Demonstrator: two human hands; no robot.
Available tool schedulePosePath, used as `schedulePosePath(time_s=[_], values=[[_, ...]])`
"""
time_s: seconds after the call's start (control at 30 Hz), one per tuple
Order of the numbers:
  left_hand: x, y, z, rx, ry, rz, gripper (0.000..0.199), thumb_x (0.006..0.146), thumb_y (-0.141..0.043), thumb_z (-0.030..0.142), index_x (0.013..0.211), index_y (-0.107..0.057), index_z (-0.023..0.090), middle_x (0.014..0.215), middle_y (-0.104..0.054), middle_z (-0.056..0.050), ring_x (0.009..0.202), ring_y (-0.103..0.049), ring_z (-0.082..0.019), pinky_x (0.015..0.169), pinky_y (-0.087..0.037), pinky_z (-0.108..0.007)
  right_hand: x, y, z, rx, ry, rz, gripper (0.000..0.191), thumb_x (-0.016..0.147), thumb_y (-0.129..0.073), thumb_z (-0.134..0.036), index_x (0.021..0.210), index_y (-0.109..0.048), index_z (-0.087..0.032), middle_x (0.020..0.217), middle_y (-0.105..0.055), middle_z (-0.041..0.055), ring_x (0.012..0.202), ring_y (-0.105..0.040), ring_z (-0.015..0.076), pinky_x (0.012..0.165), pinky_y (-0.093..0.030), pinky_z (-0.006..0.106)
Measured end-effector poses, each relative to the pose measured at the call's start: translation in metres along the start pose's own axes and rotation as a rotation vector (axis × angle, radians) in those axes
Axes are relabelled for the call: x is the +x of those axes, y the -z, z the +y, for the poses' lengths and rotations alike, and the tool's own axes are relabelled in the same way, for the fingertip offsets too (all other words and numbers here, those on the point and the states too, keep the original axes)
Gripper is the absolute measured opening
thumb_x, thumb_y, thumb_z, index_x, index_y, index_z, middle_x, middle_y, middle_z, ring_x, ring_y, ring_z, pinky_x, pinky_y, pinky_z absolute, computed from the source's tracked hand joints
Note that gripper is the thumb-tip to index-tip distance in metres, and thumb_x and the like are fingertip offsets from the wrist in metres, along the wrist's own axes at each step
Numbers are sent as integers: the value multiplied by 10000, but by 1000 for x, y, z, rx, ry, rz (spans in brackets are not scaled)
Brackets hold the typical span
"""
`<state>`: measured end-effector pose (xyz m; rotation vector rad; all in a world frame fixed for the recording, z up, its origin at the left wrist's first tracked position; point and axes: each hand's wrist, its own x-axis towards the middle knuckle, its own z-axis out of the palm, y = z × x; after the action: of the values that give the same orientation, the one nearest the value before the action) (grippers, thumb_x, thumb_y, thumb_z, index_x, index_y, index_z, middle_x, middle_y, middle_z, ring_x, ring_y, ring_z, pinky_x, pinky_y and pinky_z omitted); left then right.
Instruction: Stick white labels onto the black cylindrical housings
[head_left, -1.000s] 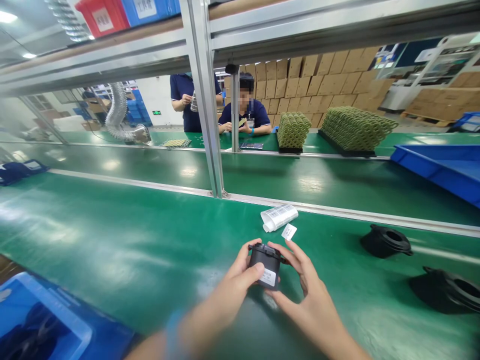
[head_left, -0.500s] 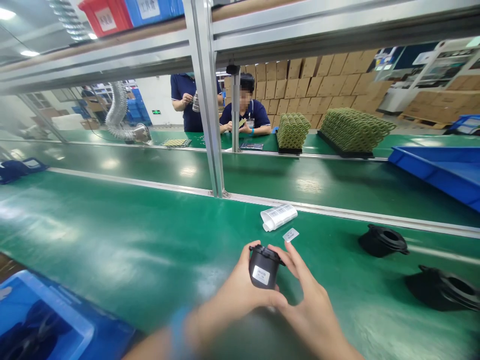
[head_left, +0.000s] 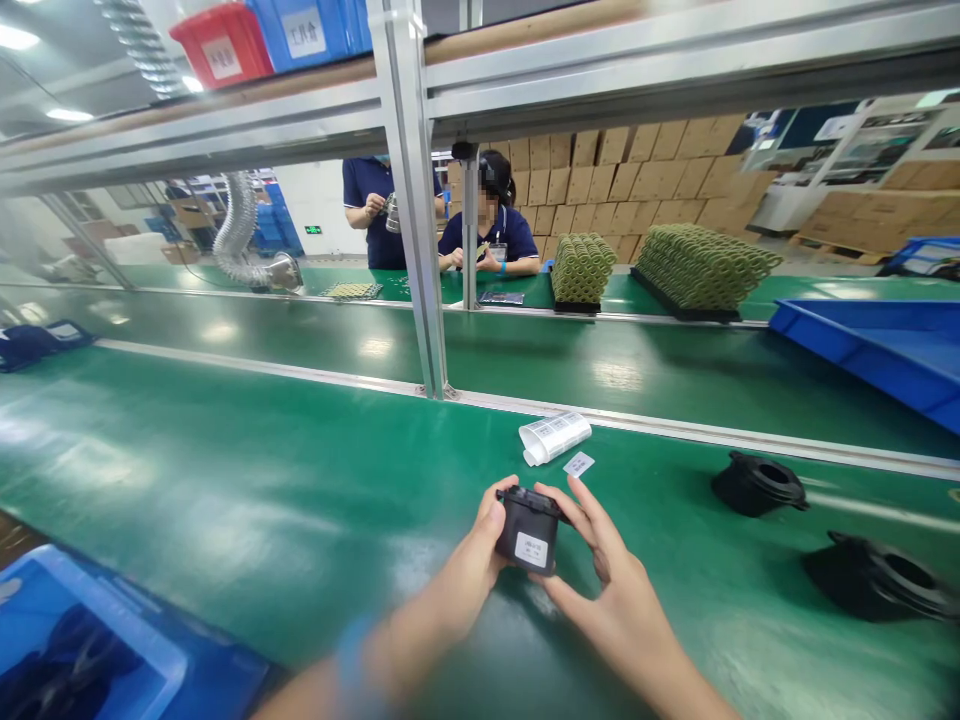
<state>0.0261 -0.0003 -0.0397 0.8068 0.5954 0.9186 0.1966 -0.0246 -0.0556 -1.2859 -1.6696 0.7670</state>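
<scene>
A black plastic part [head_left: 525, 525] with a white label [head_left: 532, 550] on its near side is held above the green table. My left hand [head_left: 476, 560] grips its left side, thumb at the upper left. My right hand [head_left: 611, 570] holds the right side, with the thumb low and a finger at the top rim. Another finger points up beside a small loose label [head_left: 579, 464], which has print on it; whether it touches that finger is unclear. Beyond the hands lies a curled roll of printed labels [head_left: 555, 438].
Two black parts [head_left: 759, 484] [head_left: 881, 577] stand on the right. A blue bin [head_left: 112, 610] is at lower left, a blue tray [head_left: 870, 350] at far right. A metal post [head_left: 420, 220] rises behind the table edge. Two people are across the line, near green stacks [head_left: 583, 270].
The black part has turned slightly, so its label sits further right. My left thumb has moved from the part's underside to its upper left. The view has shifted a little.
</scene>
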Motion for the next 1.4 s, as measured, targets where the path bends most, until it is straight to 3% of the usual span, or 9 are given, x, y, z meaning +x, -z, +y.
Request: schedulePosePath(time_s=[0.23,0.43,0.63,0.77,1.0,1.13,1.2,1.3,1.4], values=[[0,-2,1,26,-10,11,671,890,-495,631,1390,-339,210,1394,-467,-128,1240,-482,-293,1034,-393,-427,-2,-1,-4,-43,4,8,795,876,-614,-260,1510,-140,-333,1455,-486,3,1345,-444,201,1138,-337,356],[-3,0,0,222,-6,-6,577,882,-629,407,1367,-359,247,1252,-533,-99,928,-630,-208,904,-480,-399,-7,-6,-2,-82,-1,19,795,871,-627,-265,1508,-158,-333,1446,-494,9,1330,-458,216,1139,-339,395],[1,0,-5,395,-30,64,1050,605,-871,230,1439,-234,256,1192,-560,-113,850,-615,-194,753,-518,-326,-2,-8,9,20,29,0,841,819,-623,-204,1516,-159,-283,1451,-482,62,1337,-449,242,1131,-342,442],[7,5,-2,498,-119,-45,1240,560,-898,224,1505,-97,279,1408,-430,-169,1059,-596,-269,905,-501,-401,10,-4,14,119,79,5,811,843,-616,-215,1513,-163,-274,1452,-481,79,1338,-448,232,1132,-332,443],[16,15,-4,529,-197,-136,1108,677,-832,365,1510,-111,246,1442,-412,-171,1111,-591,-281,996,-460,-437,17,-5,19,145,150,19,822,833,-591,-166,1519,-148,-261,1470,-453,87,1355,-425,229,1145,-301,451],[18,15,-16,566,-249,39,744,800,-674,482,1387,-340,170,1370,-492,-167,1107,-598,-273,1007,-457,-430,7,-16,13,125,178,40,828,805,-603,-165,1516,-186,-245,1440,-490,80,1336,-451,230,1135,-325,427],[22,17,-20,596,-295,129,679,731,-712,514,1256,-468,158,1242,-593,-141,1094,-603,-287,999,-469,-422,3,-17,7,87,168,44,887,759,-674,-188,1517,-215,-228,1403,-534,77,1281,-515,240,1088,-399,386],[33,22,-20,669,-281,97,650,597,-773,544,1077,-576,153,992,-683,-107,929,-661,-305,874,-545,-416,4,-10,-3,53,168,18,937,682,-752,-188,1500,-297,-218,1359,-580,62,1218,-573,247,1038,-453,346],[40,31,-21,777,-306,126,671,591,-766,521,1119,-573,156,995,-687,-112,942,-665,-321,830,-565,-413,4,-2,-11,186,205,-43,923,697,-769,-225,1497,-310,-203,1427,-510,81,1292,-503,262,1061,-429,360]])
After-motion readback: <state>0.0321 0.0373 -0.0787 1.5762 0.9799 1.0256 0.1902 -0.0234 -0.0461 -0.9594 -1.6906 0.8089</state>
